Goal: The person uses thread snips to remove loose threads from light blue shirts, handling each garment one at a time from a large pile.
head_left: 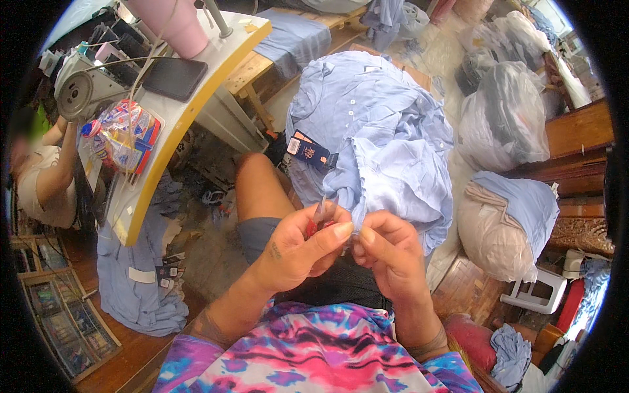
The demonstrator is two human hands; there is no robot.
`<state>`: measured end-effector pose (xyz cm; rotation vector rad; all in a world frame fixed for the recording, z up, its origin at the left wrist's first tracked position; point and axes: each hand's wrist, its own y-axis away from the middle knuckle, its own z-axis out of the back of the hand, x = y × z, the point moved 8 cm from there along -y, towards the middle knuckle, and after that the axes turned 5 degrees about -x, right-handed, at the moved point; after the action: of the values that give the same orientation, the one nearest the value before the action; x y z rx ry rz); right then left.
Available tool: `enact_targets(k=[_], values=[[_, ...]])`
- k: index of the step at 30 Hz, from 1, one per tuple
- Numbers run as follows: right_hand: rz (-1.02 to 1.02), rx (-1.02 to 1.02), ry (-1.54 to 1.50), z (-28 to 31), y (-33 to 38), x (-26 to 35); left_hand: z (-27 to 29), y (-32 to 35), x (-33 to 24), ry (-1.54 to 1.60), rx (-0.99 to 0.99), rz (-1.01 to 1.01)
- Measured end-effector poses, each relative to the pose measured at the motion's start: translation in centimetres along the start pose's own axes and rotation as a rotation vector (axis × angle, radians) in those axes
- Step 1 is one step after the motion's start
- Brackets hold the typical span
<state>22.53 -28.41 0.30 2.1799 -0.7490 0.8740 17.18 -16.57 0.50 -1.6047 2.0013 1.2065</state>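
A light blue button-front shirt (347, 105) lies bunched over a pile in front of me, with a dark hang tag (306, 150) on it. Small red-handled scissors (319, 215) sit in my left hand (298, 245), blades pointing up and away. The thumb and forefinger of that same hand also press at the shirt's edge. Close beside it, my right hand (392, 255) pinches a gathered bit of the blue cloth. The two thumbs nearly meet there. Whether a thread lies between the fingertips is too small to tell.
On the left, a yellow-edged table (216, 72) holds a dark phone (175, 78), a pink cup (171, 26) and a plastic-wrapped package (128, 137). Another person sits beyond it. Blue garments (137, 275) lie below. Stuffed plastic bags (504, 111) and a white stool (536, 291) stand right.
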Motion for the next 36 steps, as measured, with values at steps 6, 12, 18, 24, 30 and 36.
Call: enact_targets(k=[6, 12, 18, 24, 30, 36], values=[[0.032, -0.050, 0.009, -0.8, -1.1, -0.9, 0.6, 2.1, -2.3, -0.322, -0.169, -0.304], [0.216, -0.079, 0.086, -0.9, -2.0, 0.0, 0.3, 3.8, -1.8, -0.386, -0.167, -0.285], [0.208, -0.075, 0.113, -1.4, -2.2, -0.2, 0.0, 3.4, -2.3, -0.530, -0.182, -0.408], [0.222, -0.055, 0.033, -1.7, -2.3, -0.5, 0.3, 3.3, -2.2, -0.517, -0.209, -0.443], [0.230, -0.058, 0.039, -1.8, -2.3, -0.5, 1.0, 3.0, -1.6, -0.490, -0.222, -0.442], [0.279, -0.043, 0.101, -1.9, -2.3, -0.6, 0.9, 3.2, -2.0, -0.547, -0.225, -0.378]])
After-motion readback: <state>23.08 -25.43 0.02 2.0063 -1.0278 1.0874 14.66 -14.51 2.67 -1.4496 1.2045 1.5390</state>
